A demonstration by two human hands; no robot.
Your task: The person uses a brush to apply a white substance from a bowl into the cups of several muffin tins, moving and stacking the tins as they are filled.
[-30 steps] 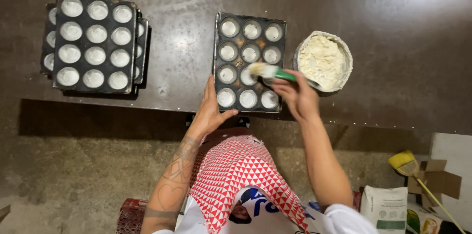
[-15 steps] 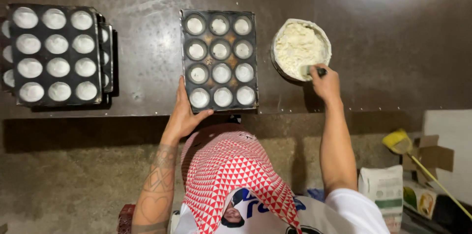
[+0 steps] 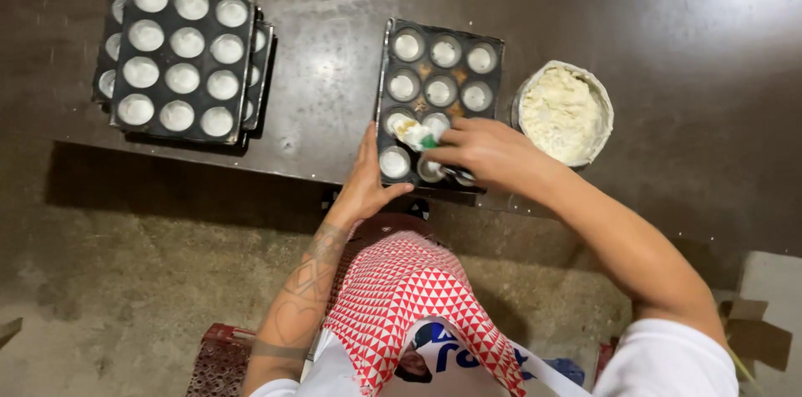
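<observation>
Back from the white bowl (image 3: 565, 113) at three o'clock, my right hand (image 3: 489, 155) pinches a green-handled brush (image 3: 418, 136), handle pointing nine o'clock over the dark muffin tray (image 3: 439, 105); my left hand (image 3: 368, 184), spread flat, steadies its six o'clock edge on the table (image 3: 334, 55).

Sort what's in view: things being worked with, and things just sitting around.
In use: dark twelve-cup muffin tray; green-handled brush in the right hand; left hand steadying that tray; round white tub of pale paste.

Lying about: stack of coated dark muffin trays; brown cardboard box.
</observation>
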